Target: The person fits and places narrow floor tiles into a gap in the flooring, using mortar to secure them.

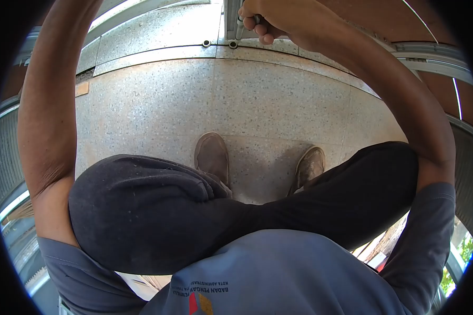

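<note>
My right hand (278,18) is at the top of the view, its fingers curled around a slim metal rod (239,29) that looks like a door bolt. The rod runs along the edge of a grey metal frame (230,21), which looks like a door leaf. Part of the rod is covered by my fingers. On the floor strip below are two small round metal sockets (206,43), one of them close under the frame. My left forearm (50,105) reaches up past the top edge, so the left hand is out of sight.
I squat on a speckled tile floor (152,105), with my brown shoes (212,155) flat on it. A raised sill (157,63) crosses in front. A small wooden piece (82,88) lies at the left. Brown panels with metal frames (431,50) stand at the right.
</note>
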Demonstrator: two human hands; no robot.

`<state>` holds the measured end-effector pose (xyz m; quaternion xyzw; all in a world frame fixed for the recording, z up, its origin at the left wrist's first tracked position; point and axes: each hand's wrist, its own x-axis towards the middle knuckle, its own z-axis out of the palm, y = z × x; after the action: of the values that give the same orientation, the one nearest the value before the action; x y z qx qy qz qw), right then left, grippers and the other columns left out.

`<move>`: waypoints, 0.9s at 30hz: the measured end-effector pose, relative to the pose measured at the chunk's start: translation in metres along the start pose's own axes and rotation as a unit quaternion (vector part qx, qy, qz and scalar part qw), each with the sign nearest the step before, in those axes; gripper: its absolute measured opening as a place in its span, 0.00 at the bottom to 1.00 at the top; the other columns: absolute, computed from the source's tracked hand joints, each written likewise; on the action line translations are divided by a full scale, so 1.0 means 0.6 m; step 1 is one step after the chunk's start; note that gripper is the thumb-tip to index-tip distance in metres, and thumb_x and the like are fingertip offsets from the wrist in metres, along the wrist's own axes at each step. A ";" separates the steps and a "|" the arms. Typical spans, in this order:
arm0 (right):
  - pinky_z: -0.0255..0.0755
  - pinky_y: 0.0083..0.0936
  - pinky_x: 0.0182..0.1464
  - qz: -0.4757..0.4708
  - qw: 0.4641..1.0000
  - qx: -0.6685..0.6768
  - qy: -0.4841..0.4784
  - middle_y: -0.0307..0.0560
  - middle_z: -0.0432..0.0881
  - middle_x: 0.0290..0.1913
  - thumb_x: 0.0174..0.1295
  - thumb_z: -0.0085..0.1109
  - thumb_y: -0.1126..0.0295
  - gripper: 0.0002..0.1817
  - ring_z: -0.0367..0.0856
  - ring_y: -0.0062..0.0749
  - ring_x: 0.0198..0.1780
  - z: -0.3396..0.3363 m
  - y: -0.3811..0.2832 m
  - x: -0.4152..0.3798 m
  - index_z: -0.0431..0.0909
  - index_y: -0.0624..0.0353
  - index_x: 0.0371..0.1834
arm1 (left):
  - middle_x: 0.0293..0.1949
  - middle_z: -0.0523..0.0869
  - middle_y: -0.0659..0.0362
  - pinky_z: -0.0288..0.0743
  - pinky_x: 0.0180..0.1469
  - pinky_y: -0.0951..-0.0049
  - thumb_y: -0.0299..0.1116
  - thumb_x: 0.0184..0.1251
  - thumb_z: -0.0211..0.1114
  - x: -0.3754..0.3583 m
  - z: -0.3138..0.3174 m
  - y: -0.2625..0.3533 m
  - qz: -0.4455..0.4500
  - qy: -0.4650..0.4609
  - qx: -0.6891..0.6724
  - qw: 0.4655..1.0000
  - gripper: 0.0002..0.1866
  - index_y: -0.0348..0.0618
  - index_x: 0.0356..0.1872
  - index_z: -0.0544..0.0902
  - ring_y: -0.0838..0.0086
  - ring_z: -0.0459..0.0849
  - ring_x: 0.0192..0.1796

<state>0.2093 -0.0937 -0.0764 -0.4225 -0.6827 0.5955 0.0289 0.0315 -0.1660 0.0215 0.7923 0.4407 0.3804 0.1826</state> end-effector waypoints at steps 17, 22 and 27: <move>0.76 0.29 0.36 0.021 0.998 -0.050 0.032 0.50 0.82 0.25 0.62 0.57 0.69 0.12 0.82 0.34 0.30 0.012 -0.029 -0.046 0.83 0.68 0.27 | 0.55 0.86 0.44 0.83 0.59 0.59 0.53 0.60 0.79 -0.092 0.030 0.037 -0.009 -0.038 -0.008 0.999 0.37 0.34 0.62 0.81 0.57 0.87 0.57; 0.77 0.29 0.37 0.056 0.995 -0.075 0.030 0.49 0.81 0.26 0.63 0.57 0.69 0.13 0.81 0.33 0.30 0.015 -0.027 -0.038 0.82 0.68 0.27 | 0.55 0.86 0.44 0.83 0.59 0.59 0.53 0.59 0.79 -0.106 0.039 0.042 -0.012 -0.043 -0.007 0.999 0.37 0.34 0.62 0.81 0.57 0.87 0.57; 0.76 0.30 0.36 0.009 0.999 -0.041 0.011 0.48 0.80 0.26 0.64 0.56 0.69 0.13 0.77 0.32 0.27 0.014 -0.018 -0.054 0.81 0.68 0.26 | 0.55 0.86 0.44 0.83 0.59 0.59 0.53 0.59 0.79 -0.118 0.043 0.044 -0.019 -0.049 -0.007 0.999 0.37 0.34 0.62 0.81 0.57 0.87 0.56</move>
<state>0.2198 -0.1195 -0.0546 -0.4356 -0.7024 0.5628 0.0136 0.0432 -0.2385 -0.0096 0.8003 0.4431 0.3406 0.2171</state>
